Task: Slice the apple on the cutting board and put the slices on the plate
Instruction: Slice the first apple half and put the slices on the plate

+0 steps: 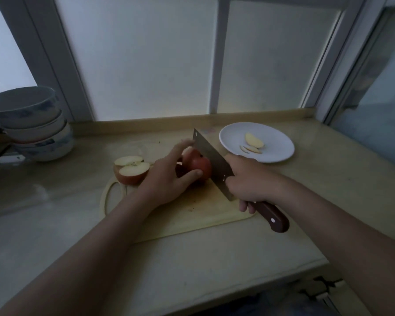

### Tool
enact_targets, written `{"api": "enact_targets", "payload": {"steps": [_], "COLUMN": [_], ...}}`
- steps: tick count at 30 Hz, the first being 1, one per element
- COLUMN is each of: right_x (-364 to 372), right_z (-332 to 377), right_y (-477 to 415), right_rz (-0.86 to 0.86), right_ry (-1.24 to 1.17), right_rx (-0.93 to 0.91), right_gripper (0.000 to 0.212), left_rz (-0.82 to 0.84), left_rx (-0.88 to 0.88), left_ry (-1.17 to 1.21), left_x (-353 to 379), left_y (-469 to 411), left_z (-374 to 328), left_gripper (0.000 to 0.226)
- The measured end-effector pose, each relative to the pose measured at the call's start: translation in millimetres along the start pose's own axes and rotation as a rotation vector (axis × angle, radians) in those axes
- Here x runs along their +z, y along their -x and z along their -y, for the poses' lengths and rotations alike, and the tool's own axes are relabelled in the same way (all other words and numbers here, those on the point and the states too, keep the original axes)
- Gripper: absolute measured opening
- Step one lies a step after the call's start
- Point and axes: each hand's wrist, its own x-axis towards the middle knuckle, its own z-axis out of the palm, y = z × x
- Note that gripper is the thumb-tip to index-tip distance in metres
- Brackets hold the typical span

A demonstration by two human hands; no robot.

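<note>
A red apple half [197,166] lies on the pale cutting board [185,215]. My left hand [167,179] holds it, thumb on the near side and fingers curled over the far side. My right hand [246,179] grips the brown handle of a cleaver [211,163], whose wide blade stands against the right side of the apple half. Another apple half [131,168] sits cut face up at the board's far left corner. A white plate [274,153] at the back right carries two or three pale apple slices [253,141].
Stacked bowls [30,124] stand at the back left of the beige counter. A window sill and frosted panes run along the back. The counter's front edge drops off at the lower right.
</note>
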Motion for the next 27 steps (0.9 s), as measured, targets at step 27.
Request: {"api": "enact_targets", "payload": {"steps": [27], "right_x": [-26.6], "right_z": [8.2], "right_y": [13.0], "right_rz": [-0.191], "right_ry": [-0.041], "right_rx": [-0.160], "right_gripper": [0.044], "left_rz": [-0.044], "left_rx": [-0.033], "left_ry": [-0.075], "left_x": [6.6], "left_y": [-2.6], "left_z": [-5.2], "left_gripper": [0.051]}}
